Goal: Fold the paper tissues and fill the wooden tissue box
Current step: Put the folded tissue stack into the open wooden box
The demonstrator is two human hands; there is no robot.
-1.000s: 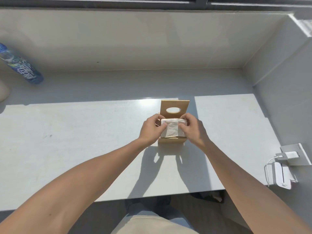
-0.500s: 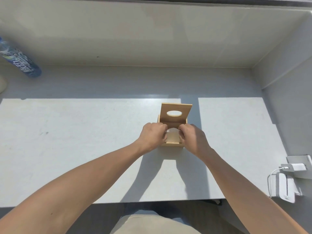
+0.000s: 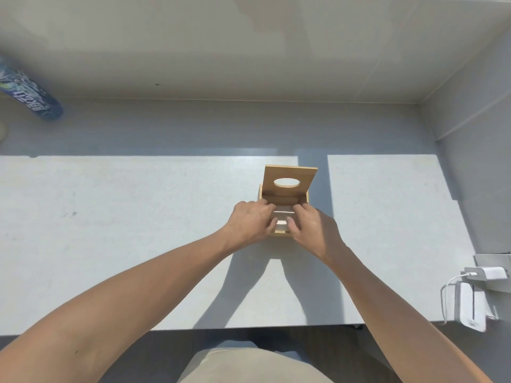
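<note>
A small wooden tissue box [image 3: 284, 201] stands on the white table [image 3: 138, 244], a little right of centre and in the sunlit part, its lid [image 3: 289, 181] swung up and leaning back so the oval opening [image 3: 286, 183] faces the camera. Both hands are over the open top of the box. The left hand [image 3: 253, 221] covers the box's left side, fingers curled down into the opening and the thumb near the front wall; the right hand [image 3: 311, 226] does the same on the right side. Between the two hands a pale stack of folded paper tissues [image 3: 282, 217] sits inside the box, below the rim, and the fingertips of both hands lie on it or at its edges. Whether the fingers pinch the tissues or only press on them cannot be told, since the knuckles hide the tips. Both forearms reach in from the near edge of the table and throw dark shadows toward the camera. At the far left a blue bottle [image 3: 30, 96] stands in the shade. On the right wall a white charger [image 3: 485, 273] is plugged into a socket, with a white device [image 3: 467, 310] hanging below it on a cable
</note>
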